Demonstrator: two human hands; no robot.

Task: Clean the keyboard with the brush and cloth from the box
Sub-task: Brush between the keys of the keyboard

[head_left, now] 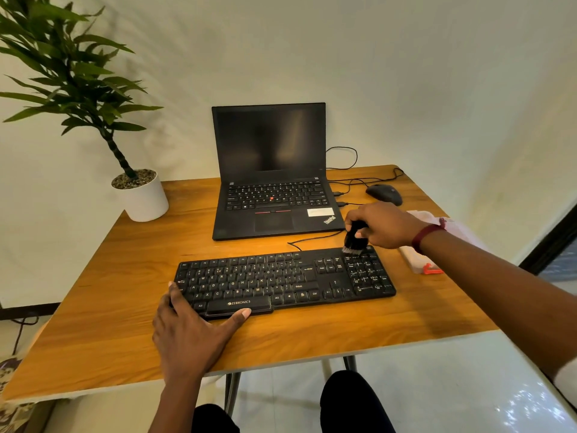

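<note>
A black Zebronics keyboard (pixel 281 278) lies across the middle of the wooden table (pixel 125 267). My right hand (pixel 385 225) grips a small black brush (pixel 354 237), whose bristles touch the keyboard's top right corner above the number pad. My left hand (pixel 190 329) rests flat on the table at the keyboard's front left corner, thumb along the front edge and fingers spread, holding nothing. A pale pink cloth or pouch (pixel 418 260) with a red clip lies right of the keyboard, partly hidden by my right forearm. No box is visible.
An open black laptop (pixel 271 170) stands behind the keyboard, with cables plugged in on its right. A black mouse (pixel 384 193) sits at the back right. A potted plant in a white pot (pixel 142 196) occupies the back left corner. The table's front edge is near my knees.
</note>
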